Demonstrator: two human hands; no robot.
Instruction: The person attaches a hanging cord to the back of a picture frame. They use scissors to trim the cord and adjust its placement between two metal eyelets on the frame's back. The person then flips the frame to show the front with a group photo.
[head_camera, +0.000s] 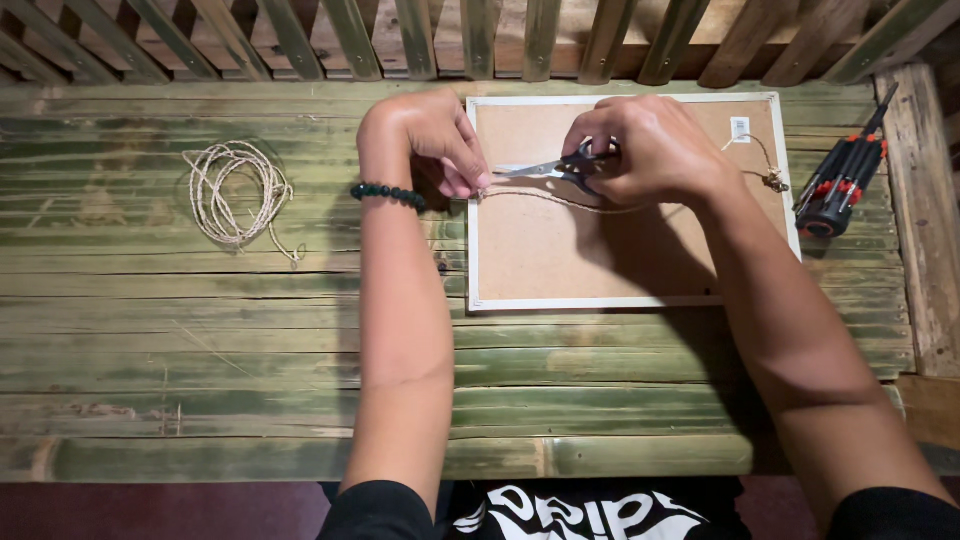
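Bamboo-slat desk, wooden railing behind. White-edged picture frame lies face down on desk, brown backing up. Left hand: grip pinched together on twine at frame's left edge. Right hand: grip clamped on scissors, blades at twine. Twine coil well left; screwdriver set just right of frame

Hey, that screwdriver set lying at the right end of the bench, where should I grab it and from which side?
Grip the screwdriver set around its black and red body, coming from above and the right. It lies tilted, thin tip pointing up and away, fat end nearest the picture frame. The bench is bare on its right side, and the right hand with scissors works on its left.
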